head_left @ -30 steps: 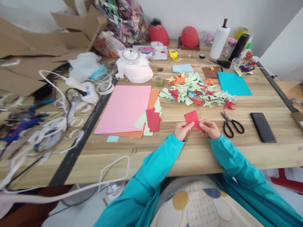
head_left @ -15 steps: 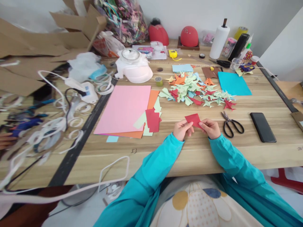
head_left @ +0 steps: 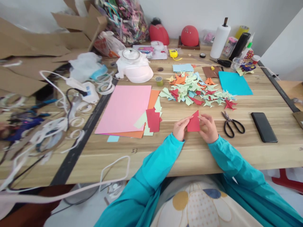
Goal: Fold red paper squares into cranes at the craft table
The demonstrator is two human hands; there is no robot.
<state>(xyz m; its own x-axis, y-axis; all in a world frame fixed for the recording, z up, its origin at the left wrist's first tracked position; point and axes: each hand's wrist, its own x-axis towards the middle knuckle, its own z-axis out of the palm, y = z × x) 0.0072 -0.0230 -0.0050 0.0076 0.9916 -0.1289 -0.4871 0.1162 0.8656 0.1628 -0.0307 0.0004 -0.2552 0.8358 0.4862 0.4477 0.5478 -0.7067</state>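
Observation:
A small piece of red paper (head_left: pixel 194 123) with a slanted top edge is held up just above the table in front of me. My left hand (head_left: pixel 181 128) grips its left side between thumb and fingers. At the right edge, my right hand (head_left: pixel 208 128) has its fingers bent and pinches the paper near the upper corner. Beyond my hands lies a heap of folded paper shapes (head_left: pixel 189 88) in pale green, orange, red and blue. Black-handled scissors (head_left: pixel 231 124) rest to the right of my right hand. Red paper pieces (head_left: pixel 153 120) lie to my left.
Pink sheets (head_left: pixel 125 108) cover the left part of my work area. A phone (head_left: pixel 264 127) lies at right, a blue sheet (head_left: pixel 235 83) behind it. Tangled white cables (head_left: pixel 54 132) and a power strip (head_left: pixel 88 92) crowd the far left. A paper roll (head_left: pixel 220 41) stands at the back.
The red paper has been turned, and its tip now points up at the right. My right hand has rotated with its fingers higher; my left hand stays at the left edge.

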